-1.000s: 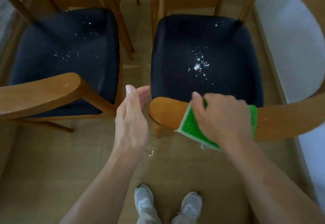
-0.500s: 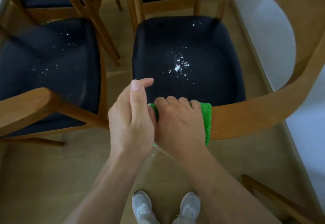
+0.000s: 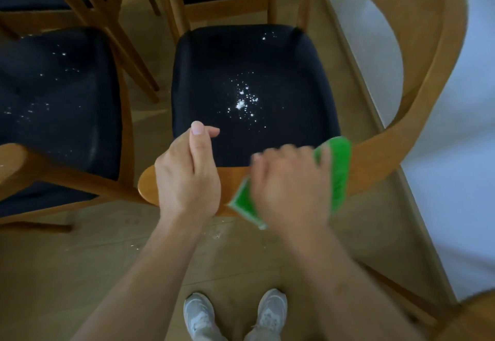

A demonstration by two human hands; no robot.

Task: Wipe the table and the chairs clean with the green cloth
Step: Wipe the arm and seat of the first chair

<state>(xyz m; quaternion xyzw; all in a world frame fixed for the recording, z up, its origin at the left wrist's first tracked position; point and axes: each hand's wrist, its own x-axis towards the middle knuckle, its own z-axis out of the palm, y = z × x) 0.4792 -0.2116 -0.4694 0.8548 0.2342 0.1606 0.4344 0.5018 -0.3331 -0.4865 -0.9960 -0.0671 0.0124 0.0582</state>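
Two white sneakers (image 3: 233, 314) are standing on the wooden floor (image 3: 67, 273) at the bottom of the view, with a few white specks lying on the boards just ahead of them. Above them, both bare forearms are reaching forward to the curved wooden backrest rail (image 3: 388, 153) of the nearest chair. The left hand (image 3: 187, 174) is resting over the rounded end of that rail, thumb up and fingers loosely curled; whether it is actually gripping the wood cannot be told. The right hand (image 3: 289, 188), blurred, is lying on top of the green cloth (image 3: 338, 169) with its fingers curled over it, pressing it onto the rail. The cloth is wrapping over the rail under the palm, showing beyond the fingers on the right and hanging out below the hand's left side. Beyond the rail, the dark seat cushion (image 3: 214, 72) is carrying a scatter of white crumbs (image 3: 243, 102) near its middle. To the left, a second chair seat (image 3: 59, 94) is showing fainter specks, and more chairs are standing farther back.
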